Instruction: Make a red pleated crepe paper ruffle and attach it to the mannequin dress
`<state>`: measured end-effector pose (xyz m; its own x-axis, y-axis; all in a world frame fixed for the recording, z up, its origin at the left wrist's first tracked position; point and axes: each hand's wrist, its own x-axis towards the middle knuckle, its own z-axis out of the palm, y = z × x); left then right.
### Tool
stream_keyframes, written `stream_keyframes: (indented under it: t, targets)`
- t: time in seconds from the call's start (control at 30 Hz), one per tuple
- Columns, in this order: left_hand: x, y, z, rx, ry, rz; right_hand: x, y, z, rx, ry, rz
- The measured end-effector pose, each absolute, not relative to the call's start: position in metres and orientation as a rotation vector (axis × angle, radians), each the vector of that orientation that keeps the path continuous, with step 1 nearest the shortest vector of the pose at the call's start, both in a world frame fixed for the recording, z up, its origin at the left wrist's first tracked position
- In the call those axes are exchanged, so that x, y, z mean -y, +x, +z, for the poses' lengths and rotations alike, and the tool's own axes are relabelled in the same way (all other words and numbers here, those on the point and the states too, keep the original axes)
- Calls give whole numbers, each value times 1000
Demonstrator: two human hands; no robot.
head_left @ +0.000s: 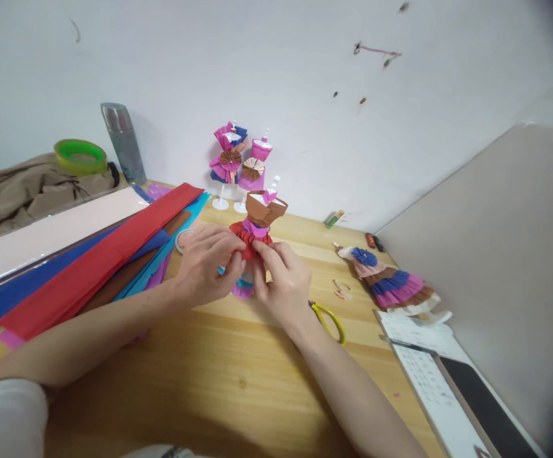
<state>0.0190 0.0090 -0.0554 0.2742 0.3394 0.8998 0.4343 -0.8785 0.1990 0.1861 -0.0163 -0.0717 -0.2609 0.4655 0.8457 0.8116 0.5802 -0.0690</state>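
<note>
A small dress form [264, 210] stands on the table, dressed in a brown paper bodice, a pink waist band and a gathered red crepe paper ruffle [248, 242]. Below the ruffle, blue, white and pink layers show in part between my hands. My left hand [210, 264] pinches the ruffle's left side with thumb and forefinger. From the right, my right hand [281, 277] presses its fingers closed on the front of the same ruffle. The stand under the skirt is hidden behind my hands.
Folded crepe paper strips [100, 267] lie left, beside a tape roll [184, 240]. Yellow-handled scissors [328, 321] rest right of my right hand. Two dressed forms [229, 156] stand by the wall; another paper dress [391, 280] lies right. A flask [124, 143] and green tape [80, 157] are back left.
</note>
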Motion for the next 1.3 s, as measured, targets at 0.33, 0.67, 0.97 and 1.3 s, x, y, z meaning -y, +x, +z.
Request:
stream_keyframes:
  t: [0.33, 0.67, 0.97, 1.3]
  targets:
    - [-47, 24, -38, 1590, -2983, -2029, 16, 185, -72, 1909, -1017, -574]
    - [-48, 30, -40, 1592, -3217, -2109, 17, 185, -67, 1944, -1202, -592]
    - [-58, 34, -46, 1536, -3086, -1985, 11, 191, -82, 1856, -947, -680]
    - [-53, 40, -46, 1520, -2982, -1853, 9, 210, -96, 1889, -796, -687]
